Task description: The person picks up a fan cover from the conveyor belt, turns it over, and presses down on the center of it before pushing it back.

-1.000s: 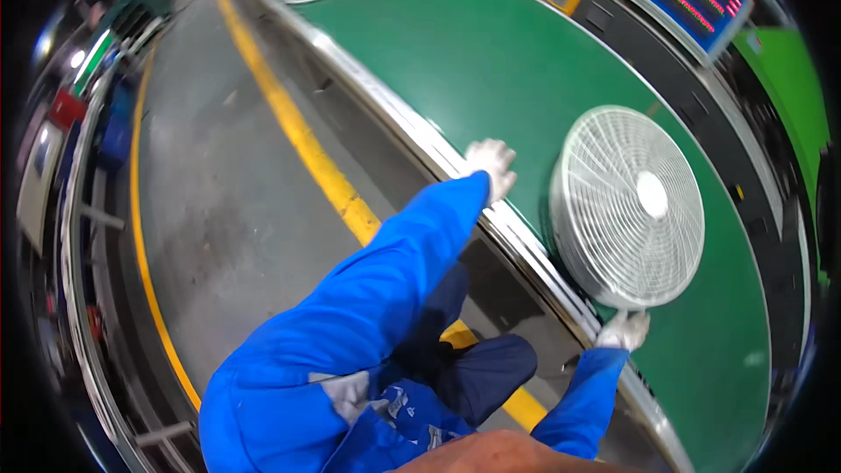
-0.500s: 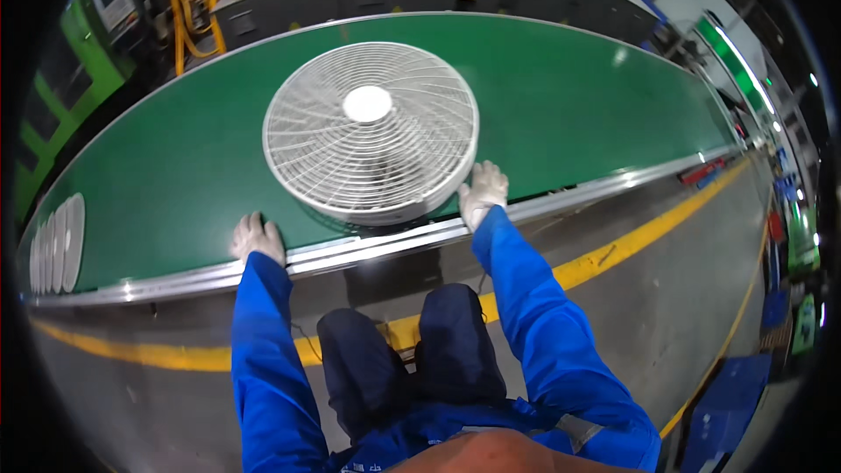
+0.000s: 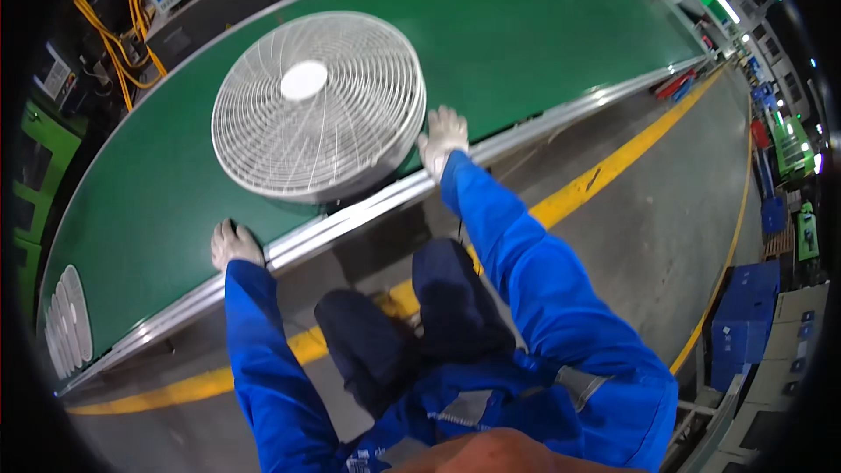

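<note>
Hidden: fingertips of white-gloved left hand lie past the belt edge; grip cannot be told.
Right hand: flat, released, touching the round white wire fan grille.
Grille: lying flat on the green conveyor counter, near its aluminium edge.
Cut off: stacked white grilles at left rim.
Room: grey floor, yellow line.

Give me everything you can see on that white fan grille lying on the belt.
The white fan grille is a round wire guard, metal by its look, with thin ribs fanning out from a plain white disc at its centre to a deep rim. It lies flat, face up, on the green conveyor belt, close to the silver edge rail. The gloved right hand rests against its right rim. The gloved left hand sits on the belt edge, apart from it. No damage shows.
</note>
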`<move>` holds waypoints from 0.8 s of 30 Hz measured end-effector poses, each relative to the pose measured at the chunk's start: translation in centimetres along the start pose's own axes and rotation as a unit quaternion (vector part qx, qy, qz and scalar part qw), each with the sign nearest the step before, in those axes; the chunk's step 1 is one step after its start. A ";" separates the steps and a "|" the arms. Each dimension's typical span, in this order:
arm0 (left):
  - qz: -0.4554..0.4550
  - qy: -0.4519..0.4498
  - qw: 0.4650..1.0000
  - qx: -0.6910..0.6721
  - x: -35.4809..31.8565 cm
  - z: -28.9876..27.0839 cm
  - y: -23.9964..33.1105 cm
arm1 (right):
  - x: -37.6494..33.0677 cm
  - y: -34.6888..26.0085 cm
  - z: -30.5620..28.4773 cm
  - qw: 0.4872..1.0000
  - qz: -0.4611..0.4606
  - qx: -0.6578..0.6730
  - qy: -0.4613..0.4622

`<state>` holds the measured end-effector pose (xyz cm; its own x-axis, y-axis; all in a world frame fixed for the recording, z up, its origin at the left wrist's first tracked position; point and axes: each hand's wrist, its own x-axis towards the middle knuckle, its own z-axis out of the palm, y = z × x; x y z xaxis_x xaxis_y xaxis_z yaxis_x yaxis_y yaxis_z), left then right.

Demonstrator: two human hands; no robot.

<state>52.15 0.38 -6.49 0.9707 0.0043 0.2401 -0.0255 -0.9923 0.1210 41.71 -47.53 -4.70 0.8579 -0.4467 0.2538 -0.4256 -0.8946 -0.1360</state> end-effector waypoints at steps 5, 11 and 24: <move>0.021 0.033 0.999 -0.005 -0.2 -0.6 -0.4 | 0.1 -1.0 -1.2 0.998 0.012 0.016 -0.057; 0.025 0.034 0.999 -0.012 -0.4 -0.8 -0.6 | -0.1 -1.2 -1.0 0.997 0.024 0.022 -0.077; 0.029 0.040 0.999 -0.022 -0.2 -1.0 -0.6 | -0.2 -1.5 -3.0 0.994 0.026 0.047 -0.094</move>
<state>51.70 1.08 -5.67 0.9450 -0.0407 0.3244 -0.0927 -0.9849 0.1465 41.30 -46.08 -1.64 0.8781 -0.4747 0.0609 -0.4494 -0.8616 -0.2358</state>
